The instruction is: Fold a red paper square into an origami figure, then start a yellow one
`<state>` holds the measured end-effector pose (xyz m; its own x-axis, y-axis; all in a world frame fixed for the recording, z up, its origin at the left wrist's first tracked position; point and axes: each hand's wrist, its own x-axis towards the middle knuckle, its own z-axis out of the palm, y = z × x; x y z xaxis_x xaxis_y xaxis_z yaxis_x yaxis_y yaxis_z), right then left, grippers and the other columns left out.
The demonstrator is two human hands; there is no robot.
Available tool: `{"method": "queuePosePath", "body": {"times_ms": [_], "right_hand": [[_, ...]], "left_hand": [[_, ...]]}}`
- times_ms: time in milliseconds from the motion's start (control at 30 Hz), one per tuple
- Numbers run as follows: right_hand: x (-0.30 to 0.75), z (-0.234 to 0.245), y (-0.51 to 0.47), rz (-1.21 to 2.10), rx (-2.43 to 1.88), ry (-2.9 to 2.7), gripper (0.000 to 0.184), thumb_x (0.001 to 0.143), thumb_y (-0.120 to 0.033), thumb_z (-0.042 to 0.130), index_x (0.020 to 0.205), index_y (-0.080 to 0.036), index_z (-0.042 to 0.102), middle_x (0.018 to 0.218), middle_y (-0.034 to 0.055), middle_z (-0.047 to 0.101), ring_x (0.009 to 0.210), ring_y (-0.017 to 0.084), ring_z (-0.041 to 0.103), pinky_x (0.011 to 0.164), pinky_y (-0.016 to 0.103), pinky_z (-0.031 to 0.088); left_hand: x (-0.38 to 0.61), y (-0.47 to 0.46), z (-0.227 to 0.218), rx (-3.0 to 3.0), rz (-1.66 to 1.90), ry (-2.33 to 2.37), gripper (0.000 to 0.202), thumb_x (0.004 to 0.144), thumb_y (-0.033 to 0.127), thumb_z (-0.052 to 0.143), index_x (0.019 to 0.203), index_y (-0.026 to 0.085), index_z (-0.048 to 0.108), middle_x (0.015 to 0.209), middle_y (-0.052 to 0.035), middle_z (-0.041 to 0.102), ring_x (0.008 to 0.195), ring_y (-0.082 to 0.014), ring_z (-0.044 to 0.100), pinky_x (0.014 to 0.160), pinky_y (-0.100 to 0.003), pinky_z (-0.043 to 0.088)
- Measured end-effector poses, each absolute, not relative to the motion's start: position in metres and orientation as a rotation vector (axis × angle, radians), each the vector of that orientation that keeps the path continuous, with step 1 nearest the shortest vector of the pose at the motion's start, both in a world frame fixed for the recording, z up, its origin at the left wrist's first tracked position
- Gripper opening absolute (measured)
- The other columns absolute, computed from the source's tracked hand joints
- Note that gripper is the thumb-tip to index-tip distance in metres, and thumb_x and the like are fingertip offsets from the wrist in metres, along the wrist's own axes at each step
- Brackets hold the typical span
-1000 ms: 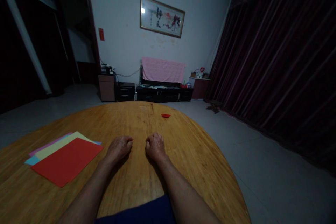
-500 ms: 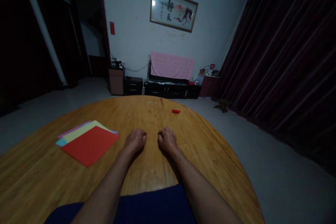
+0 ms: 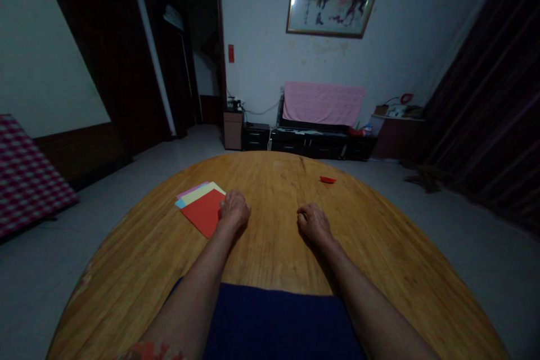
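My left hand (image 3: 235, 209) is at the right edge of a red sheet of paper (image 3: 205, 211), its bent fingers over that edge. They look slightly apart, with no grip on the sheet visible. Under the red sheet lie fanned sheets: a yellow sheet (image 3: 202, 192), a light blue sheet (image 3: 180, 203) and a pink sheet (image 3: 190, 190). My right hand (image 3: 314, 224) rests on the wooden table (image 3: 274, 253), fingers curled in loosely and nothing seen in them. Beyond it, toward the far right edge, lies a small red folded piece (image 3: 327, 180), touched by neither hand.
Dark blue cloth (image 3: 282, 320) lies at the near edge of the round table. Past the table stands a low black cabinet (image 3: 312, 143), with a pink towel (image 3: 323, 102) draped above it. A checked cloth (image 3: 29, 180) hangs at the far left.
The view has swung left. My left hand has moved from bare wood over to the right edge of the red paper. My right hand stays curled on the table.
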<state>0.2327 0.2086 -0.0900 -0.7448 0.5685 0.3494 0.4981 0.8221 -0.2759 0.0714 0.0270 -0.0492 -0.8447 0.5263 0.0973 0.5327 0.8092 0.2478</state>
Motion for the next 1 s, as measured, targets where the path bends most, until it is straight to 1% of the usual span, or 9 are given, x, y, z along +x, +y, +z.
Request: {"method": "queuePosePath", "body": {"times_ms": [133,233,367,533,667,833,1000], "right_hand": [[0.232,-0.091,0.209,0.248,-0.803,-2.573,0.019,0.086,-0.016,0.053,0.092,-0.015,0.071,0.097,0.0101,0.065,0.095,0.021,0.057,0.084,0.028,0.039],[0.231,-0.091,0.210,0.251,-0.817,-2.577,0.020,0.086,-0.017,0.052,0.093,-0.016,0.071,0.097,0.0098,0.065,0.095,0.021,0.057,0.083,0.028,0.039],[0.230,-0.093,0.213,0.242,-0.797,-2.578,0.020,0.086,-0.018,0.052,0.093,-0.016,0.070,0.096,0.0095,0.064,0.095,0.020,0.057,0.083,0.028,0.039],[0.229,-0.095,0.215,0.224,-0.784,-2.590,0.020,0.086,-0.018,0.052,0.093,-0.016,0.070,0.095,0.0095,0.064,0.093,0.020,0.057,0.083,0.028,0.039],[0.229,-0.094,0.215,0.218,-0.784,-2.583,0.020,0.085,-0.019,0.052,0.092,-0.016,0.070,0.093,0.0092,0.064,0.092,0.020,0.057,0.082,0.029,0.039],[0.229,-0.094,0.215,0.220,-0.781,-2.580,0.020,0.085,-0.019,0.052,0.090,-0.017,0.071,0.091,0.0090,0.064,0.091,0.020,0.057,0.082,0.029,0.039],[0.229,-0.094,0.215,0.217,-0.778,-2.591,0.021,0.085,-0.018,0.052,0.093,-0.016,0.071,0.094,0.0095,0.065,0.093,0.021,0.057,0.084,0.029,0.039]], "left_hand": [[0.062,0.014,-0.067,-0.574,-0.275,-3.006,0.066,0.087,0.045,0.045,0.140,0.006,0.040,0.154,-0.0202,0.028,0.139,-0.0356,0.027,0.102,-0.050,0.037],[0.060,0.013,-0.078,-0.499,-0.252,-3.073,0.071,0.089,0.050,0.035,0.142,0.002,0.037,0.155,-0.0212,0.026,0.139,-0.0359,0.023,0.103,-0.050,0.035],[0.061,0.013,-0.080,-0.531,-0.234,-3.083,0.067,0.091,0.047,0.031,0.139,0.001,0.041,0.152,-0.0215,0.032,0.134,-0.0350,0.030,0.100,-0.049,0.036],[0.063,0.011,-0.075,-0.522,-0.255,-3.101,0.056,0.092,0.043,0.033,0.129,0.006,0.053,0.146,-0.0216,0.040,0.130,-0.0344,0.035,0.095,-0.048,0.039],[0.068,0.011,-0.069,-0.529,-0.293,-3.075,0.050,0.093,0.041,0.035,0.123,0.008,0.058,0.137,-0.0228,0.047,0.124,-0.0356,0.040,0.091,-0.048,0.040],[0.071,0.012,-0.065,-0.539,-0.326,-3.112,0.047,0.093,0.041,0.038,0.119,0.009,0.060,0.133,-0.0234,0.049,0.123,-0.0372,0.041,0.089,-0.049,0.041],[0.068,0.007,-0.066,-0.566,-0.319,-3.059,0.043,0.093,0.039,0.040,0.115,0.011,0.065,0.126,-0.0202,0.056,0.118,-0.0355,0.047,0.088,-0.047,0.043]]}}
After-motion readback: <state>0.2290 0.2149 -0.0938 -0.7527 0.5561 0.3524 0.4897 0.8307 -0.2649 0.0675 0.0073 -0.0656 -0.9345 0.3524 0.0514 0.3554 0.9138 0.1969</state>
